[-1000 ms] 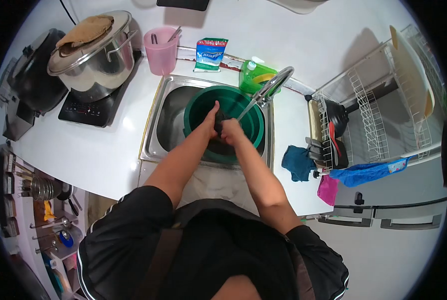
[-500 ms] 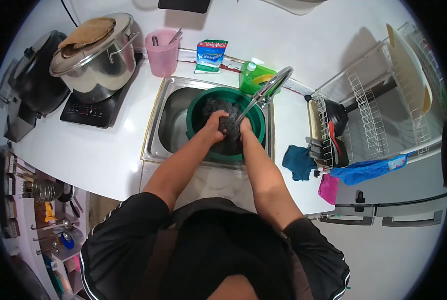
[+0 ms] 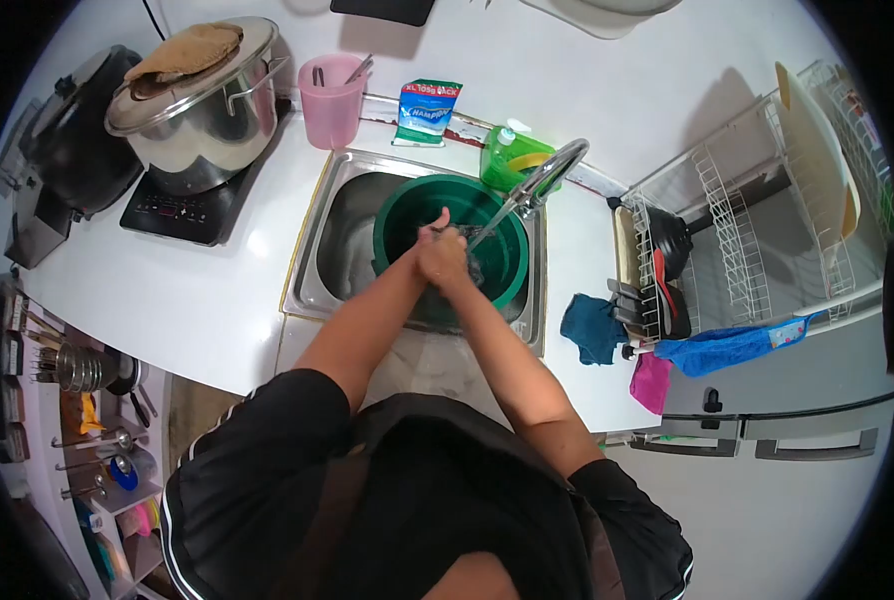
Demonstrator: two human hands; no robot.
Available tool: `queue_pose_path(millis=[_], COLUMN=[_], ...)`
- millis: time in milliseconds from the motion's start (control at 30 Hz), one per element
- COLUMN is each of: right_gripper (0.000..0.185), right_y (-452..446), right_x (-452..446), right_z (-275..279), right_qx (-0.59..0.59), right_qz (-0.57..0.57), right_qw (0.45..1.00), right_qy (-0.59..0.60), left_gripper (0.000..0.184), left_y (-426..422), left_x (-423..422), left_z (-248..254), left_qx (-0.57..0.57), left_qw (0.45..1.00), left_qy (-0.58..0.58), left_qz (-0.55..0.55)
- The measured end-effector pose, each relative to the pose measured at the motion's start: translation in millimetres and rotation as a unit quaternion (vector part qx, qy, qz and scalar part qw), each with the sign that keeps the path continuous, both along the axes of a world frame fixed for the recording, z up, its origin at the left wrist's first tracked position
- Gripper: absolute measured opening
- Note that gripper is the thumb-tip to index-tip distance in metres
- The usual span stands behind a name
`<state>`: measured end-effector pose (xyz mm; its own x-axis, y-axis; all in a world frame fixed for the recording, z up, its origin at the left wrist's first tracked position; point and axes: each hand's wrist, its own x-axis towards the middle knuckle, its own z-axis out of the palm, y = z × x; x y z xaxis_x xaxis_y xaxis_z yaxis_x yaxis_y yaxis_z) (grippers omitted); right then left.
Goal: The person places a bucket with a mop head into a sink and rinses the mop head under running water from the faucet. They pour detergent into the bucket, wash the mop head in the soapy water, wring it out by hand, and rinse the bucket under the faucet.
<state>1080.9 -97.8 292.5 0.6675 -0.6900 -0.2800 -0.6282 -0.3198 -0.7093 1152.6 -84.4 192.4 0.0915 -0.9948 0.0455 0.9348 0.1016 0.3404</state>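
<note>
Your left hand (image 3: pixel 432 233) and right hand (image 3: pixel 445 257) meet, finger closure indiscernible, and work cleanest low in the tub (image 3: pixel 508 262).

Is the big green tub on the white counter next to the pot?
No, the green tub sits in the metal sink.

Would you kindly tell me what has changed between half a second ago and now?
The right hand has moved left to meet the left hand; they were apart, with the dark material between them. Less of it shows now, and whether either hand grips it is hidden. The green basin stays in the sink, with the faucet running.
</note>
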Motion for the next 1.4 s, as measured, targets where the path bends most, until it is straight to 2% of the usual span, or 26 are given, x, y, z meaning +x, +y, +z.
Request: queue_pose_path(millis=[67, 100, 167, 200, 267, 300, 367, 400, 433, 500, 567, 600, 667, 700, 733, 800, 833, 900, 933, 967, 1033, 1100, 1167, 1300, 1333, 1400], right_gripper=[0.05, 0.05, 0.051, 0.048, 0.039, 0.038, 0.037, 0.034, 0.028, 0.029, 0.032, 0.056, 0.043, 0.028, 0.028, 0.022, 0.022, 0.021, 0.026, 0.026, 0.025, 0.03, 0.029, 0.028, 0.032, 0.037], right_y=[16, 8, -19, -32, -70, -77, -52, -60, -44, -47, -70, -93, -117, -115, -118, -125, -124, -121, -83, -71, -52, -11, 1, -35, -58, -71], right_x=[-6, -4, -1, 1, 3, 7, 22, 19, 13, 8, 6, 8, 18, 11, 10, 7, 7, 18, 10, 11, 10, -3, -9, 3, 10, 21], right_z=[-4, -13, -32, -29, -37, -40, -59, -106, -90, -101, -74, -79, -61, -47, -45, -43, -48, -56, 14, 11, -1, -13, -12, -26, -40, -43], right_qx=[-0.109, -0.109, -0.188, -0.099, -0.061, -0.045, -0.138, -0.316, -0.282, -0.264, -0.141, 0.098, 0.437, 0.422, 0.423, 0.161, 0.163, 0.042, 0.035, 0.034, -0.113, -0.203, -0.199, -0.246, -0.188, -0.129], right_qz=[-0.004, -0.006, 0.002, -0.099, -0.084, -0.077, -0.128, 0.069, -0.017, 0.002, -0.109, -0.165, -0.155, -0.075, -0.077, 0.113, 0.112, 0.076, 0.02, 0.02, 0.126, 0.111, 0.079, 0.007, -0.011, -0.027], right_qw=[0.994, 0.994, 0.982, 0.989, 0.994, 0.995, 0.982, 0.946, 0.959, 0.964, 0.983, 0.976, 0.884, 0.902, 0.902, 0.976, 0.976, 0.991, 0.999, 0.999, 0.975, 0.967, 0.974, 0.965, 0.977, 0.985], right_qy=[0.026, 0.024, -0.024, -0.047, -0.043, -0.038, -0.031, -0.018, -0.028, -0.013, -0.035, -0.102, -0.058, -0.041, -0.042, -0.094, -0.093, -0.106, -0.007, -0.006, -0.142, -0.104, -0.077, -0.092, -0.101, -0.11], left_gripper=[0.054, 0.052, 0.046, 0.043, 0.027, 0.027, 0.027, 0.027, 0.026, 0.025, 0.034, 0.036, 0.037, 0.042, 0.048, 0.053, 0.058, 0.068, 0.073, 0.078, 0.072, 0.064, 0.056, 0.041, 0.037, 0.023], left_y=[1, -2, -10, -12, -14, -12, -3, -3, -3, 3, 5, 2, -1, 4, 6, 8, 10, 10, 10, 9, -21, -22, -18, -36, -40, -25], left_x=[-11, -15, -23, -26, -26, -26, -29, -28, -27, -24, -35, -34, -23, -18, -17, -21, -23, -21, -21, -22, 2, 6, -1, 0, 0, -8], left_z=[9, 15, 25, 28, 26, 25, 44, 44, 43, 39, 79, 66, 52, 50, 50, 50, 54, 67, 71, 72, -5, -19, -14, -31, -45, -17], left_qx=[0.092, 0.111, 0.141, 0.172, 0.26, 0.261, 0.236, 0.235, 0.244, 0.268, 0.34, 0.314, 0.282, 0.261, 0.24, 0.242, 0.242, 0.238, 0.237, 0.236, 0.049, 0.118, 0.227, 0.318, 0.325, 0.35], left_qw=[0.995, 0.992, 0.986, 0.981, 0.962, 0.962, 0.96, 0.96, 0.956, 0.948, 0.936, 0.947, 0.959, 0.964, 0.968, 0.968, 0.967, 0.967, 0.966, 0.966, 0.99, 0.984, 0.964, 0.93, 0.926, 0.922], left_qy=[-0.014, -0.014, -0.019, -0.011, 0.036, 0.035, 0.084, 0.084, 0.079, 0.069, 0.037, 0.034, 0.027, 0.023, 0.021, 0.025, 0.027, 0.026, 0.027, 0.03, 0.021, -0.013, -0.034, -0.053, -0.053, 0.0], left_qz=[0.037, 0.051, 0.088, 0.09, 0.073, 0.072, 0.129, 0.13, 0.139, 0.16, 0.08, 0.057, 0.034, 0.048, 0.063, 0.067, 0.073, 0.09, 0.097, 0.104, 0.127, 0.135, 0.138, 0.178, 0.185, 0.168])
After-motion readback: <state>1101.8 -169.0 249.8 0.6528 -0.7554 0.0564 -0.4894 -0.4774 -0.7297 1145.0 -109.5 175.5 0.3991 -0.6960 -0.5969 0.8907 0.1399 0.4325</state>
